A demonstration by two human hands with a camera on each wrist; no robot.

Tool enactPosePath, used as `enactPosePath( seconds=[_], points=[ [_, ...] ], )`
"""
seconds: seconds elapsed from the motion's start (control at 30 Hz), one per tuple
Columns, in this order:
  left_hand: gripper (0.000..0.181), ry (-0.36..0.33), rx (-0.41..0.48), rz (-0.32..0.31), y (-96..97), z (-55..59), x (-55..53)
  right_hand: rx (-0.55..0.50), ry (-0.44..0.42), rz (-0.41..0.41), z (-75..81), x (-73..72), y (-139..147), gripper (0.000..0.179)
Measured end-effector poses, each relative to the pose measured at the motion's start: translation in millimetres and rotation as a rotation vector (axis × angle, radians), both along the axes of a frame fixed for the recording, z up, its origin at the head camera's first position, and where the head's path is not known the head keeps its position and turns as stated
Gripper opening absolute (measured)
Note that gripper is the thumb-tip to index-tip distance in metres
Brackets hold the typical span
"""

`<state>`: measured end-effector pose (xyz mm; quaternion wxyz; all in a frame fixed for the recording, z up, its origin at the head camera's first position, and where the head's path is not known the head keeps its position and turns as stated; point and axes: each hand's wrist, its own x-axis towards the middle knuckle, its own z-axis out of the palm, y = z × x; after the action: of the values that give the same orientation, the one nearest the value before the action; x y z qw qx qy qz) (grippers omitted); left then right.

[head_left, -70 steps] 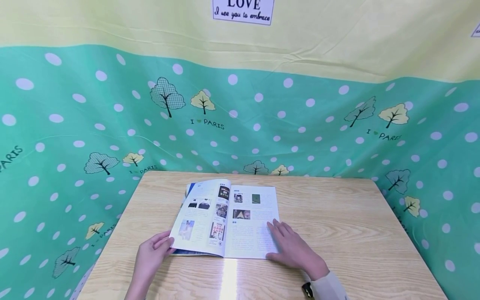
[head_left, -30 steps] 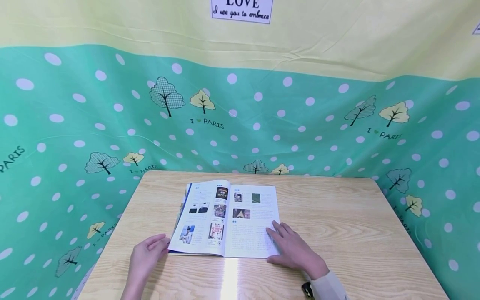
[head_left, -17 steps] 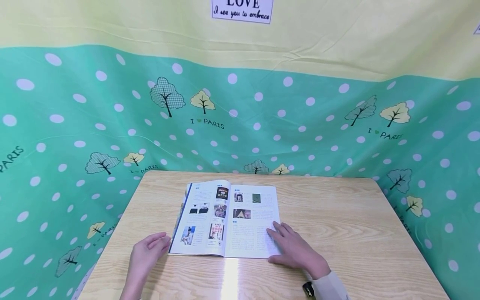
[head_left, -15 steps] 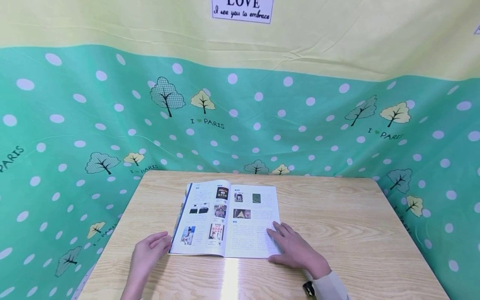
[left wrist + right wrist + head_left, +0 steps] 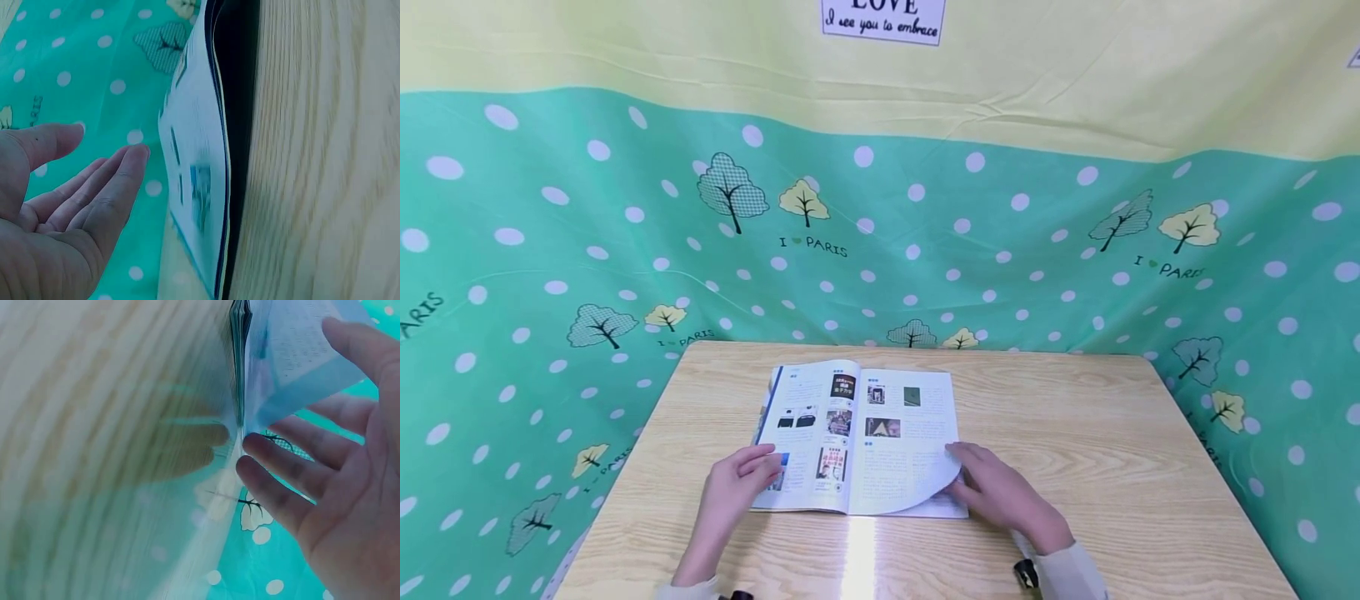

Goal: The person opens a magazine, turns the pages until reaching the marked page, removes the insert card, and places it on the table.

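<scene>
1. Head view: the magazine (image 5: pixel 859 442) lies open on the desk (image 5: pixel 1075 433), its small print too fine to read. The left hand (image 5: pixel 733 487) reaches over the lower outer corner of the left page, hiding that corner and part of a small picture (image 5: pixel 785 460). The right hand (image 5: pixel 1000 492) pinches the lower outer edge of the right page (image 5: pixel 917 467), which curls up off the sheet beneath. A sign (image 5: pixel 883 21) on the patterned cloth (image 5: pixel 880 217) is cut off at the top.
2. Left wrist view: the left hand, cut off by the frame, holds nothing; its thumb and fingers stand apart, fingertips pointing towards the blurred left page.
3. Right wrist view: the raised page sits between thumb and fingers; the other fingers extend loosely, and the frame crops the palm.
</scene>
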<state>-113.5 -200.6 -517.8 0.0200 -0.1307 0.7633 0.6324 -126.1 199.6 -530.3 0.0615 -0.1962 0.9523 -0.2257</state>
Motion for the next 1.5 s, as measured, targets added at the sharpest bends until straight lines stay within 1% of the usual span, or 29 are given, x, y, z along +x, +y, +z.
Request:
enactPosePath(
  seconds=[0.07, 0.13, 0.2, 0.27, 0.37, 0.43, 0.6, 0.63, 0.8, 1.0, 1.2, 1.33, 1.5],
  points=[
    [0.037, 0.008, -0.013, -0.029, 9.1, 0.4, -2.9, 0.007, 0.026, -0.063, -0.4, -1.0, -0.6, 0.062],
    [0.036, 0.019, 0.001, -0.050, 17.7, 0.3, -6.0, 0.021, 0.048, -0.118, -0.8, -2.0, -1.6, 0.067],
    [0.035, 0.027, 0.013, -0.063, 25.5, 0.3, -8.3, 0.051, 0.061, -0.153, -1.1, -3.3, -2.6, 0.069],
    [0.034, 0.041, 0.034, -0.076, 32.5, 0.3, -9.8, 0.073, 0.066, -0.163, -0.8, -4.6, -4.1, 0.068],
    [0.034, 0.053, 0.061, -0.100, 43.0, -0.8, -11.9, 0.102, 0.065, -0.147, -1.0, -5.5, -6.1, 0.067],
    [0.035, 0.057, 0.084, -0.121, 49.8, -2.0, -12.6, 0.103, 0.063, -0.128, -1.5, -5.3, -7.6, 0.067],
    [0.037, 0.069, 0.104, -0.166, 65.6, -3.2, -14.0, 0.060, 0.075, -0.104, -3.8, -4.3, -12.5, 0.073],
    [0.038, 0.078, 0.102, -0.179, 68.2, -3.7, -14.2, 0.053, 0.082, -0.098, -4.5, -4.6, -13.9, 0.074],
    [0.045, 0.117, 0.158, -0.254, 80.0, -1.7, -14.2, 0.036, 0.116, -0.065, -5.2, -6.3, -23.1, 0.078],
    [0.050, 0.108, 0.221, -0.317, 92.2, 1.7, -13.0, 0.017, 0.136, -0.022, 0.1, -8.2, -37.2, 0.080],
    [0.049, 0.094, 0.281, -0.361, 100.5, 3.2, -10.7, 0.058, 0.154, 0.016, -1.8, -11.4, -49.9, 0.081],
    [0.047, 0.100, 0.267, -0.373, 102.4, 2.3, -10.0, 0.070, 0.146, 0.044, -2.0, -12.2, -56.6, 0.081],
    [0.042, 0.096, 0.213, -0.377, 101.9, 1.9, -8.9, 0.090, 0.146, 0.063, -1.7, -12.9, -63.5, 0.081]
  ],
)
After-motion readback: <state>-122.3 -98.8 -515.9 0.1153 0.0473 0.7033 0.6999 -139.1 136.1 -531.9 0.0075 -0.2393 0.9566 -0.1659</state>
